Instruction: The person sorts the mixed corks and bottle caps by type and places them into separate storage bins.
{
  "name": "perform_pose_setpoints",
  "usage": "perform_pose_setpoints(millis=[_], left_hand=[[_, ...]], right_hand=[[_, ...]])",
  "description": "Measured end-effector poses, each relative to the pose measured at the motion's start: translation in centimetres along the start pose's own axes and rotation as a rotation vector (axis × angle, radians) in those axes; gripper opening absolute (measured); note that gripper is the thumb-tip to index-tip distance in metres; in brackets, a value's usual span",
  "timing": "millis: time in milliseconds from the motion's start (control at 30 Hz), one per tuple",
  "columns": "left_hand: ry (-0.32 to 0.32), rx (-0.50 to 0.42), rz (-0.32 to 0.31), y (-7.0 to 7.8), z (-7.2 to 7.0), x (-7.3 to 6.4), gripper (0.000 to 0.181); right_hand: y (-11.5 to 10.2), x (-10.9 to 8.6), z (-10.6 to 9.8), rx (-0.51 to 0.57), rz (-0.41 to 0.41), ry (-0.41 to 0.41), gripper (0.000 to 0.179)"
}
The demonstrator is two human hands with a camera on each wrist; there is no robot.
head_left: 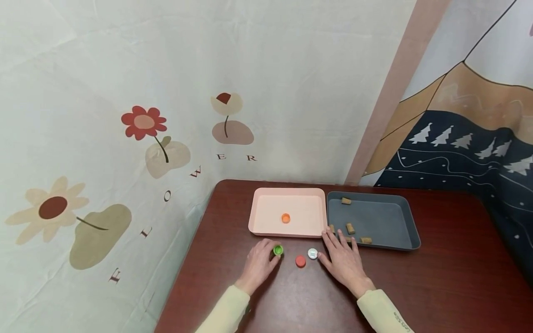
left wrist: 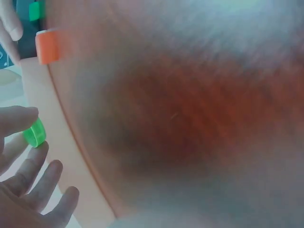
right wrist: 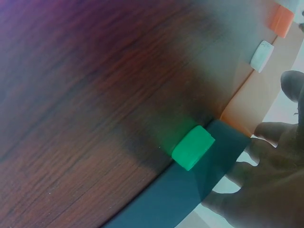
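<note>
Just in front of the pink tray (head_left: 306, 206), our left hand (head_left: 258, 263) pinches the green cap (head_left: 278, 250) between thumb and finger, while our right hand (head_left: 344, 264), fingers spread and gripping nothing, lies by the gray tray's (head_left: 385, 217) near rim. We judge that an off-centre squeeze could pop the cap loose, and a sideways drift of the right thumb might knock the white cap (head_left: 312, 253) just beside it. Our right-wrist view reveals a second green piece (right wrist: 193, 147) at the gray tray's outer wall, which the head view does not show.

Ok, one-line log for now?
left hand: pinches green cap; right hand: at grey tray; pink tray: orange cap inside; table: red cap, white cap
</note>
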State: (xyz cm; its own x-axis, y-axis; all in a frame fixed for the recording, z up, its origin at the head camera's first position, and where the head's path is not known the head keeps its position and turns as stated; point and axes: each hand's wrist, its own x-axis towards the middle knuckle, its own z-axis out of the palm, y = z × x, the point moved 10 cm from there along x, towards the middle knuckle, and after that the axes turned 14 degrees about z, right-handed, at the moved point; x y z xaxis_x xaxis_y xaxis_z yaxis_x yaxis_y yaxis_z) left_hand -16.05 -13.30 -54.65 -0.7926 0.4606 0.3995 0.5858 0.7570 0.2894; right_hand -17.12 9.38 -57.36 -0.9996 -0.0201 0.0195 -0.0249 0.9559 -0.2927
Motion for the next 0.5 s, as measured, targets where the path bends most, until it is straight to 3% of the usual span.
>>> perform_pose_setpoints(millis=[500], left_hand=[[0.164, -0.007, 0.024, -0.5, -3.2, 1.5, 0.036]], right_hand=[[-0.3, -0.2, -0.4, 0.028, -0.019, 0.025, 0.07]])
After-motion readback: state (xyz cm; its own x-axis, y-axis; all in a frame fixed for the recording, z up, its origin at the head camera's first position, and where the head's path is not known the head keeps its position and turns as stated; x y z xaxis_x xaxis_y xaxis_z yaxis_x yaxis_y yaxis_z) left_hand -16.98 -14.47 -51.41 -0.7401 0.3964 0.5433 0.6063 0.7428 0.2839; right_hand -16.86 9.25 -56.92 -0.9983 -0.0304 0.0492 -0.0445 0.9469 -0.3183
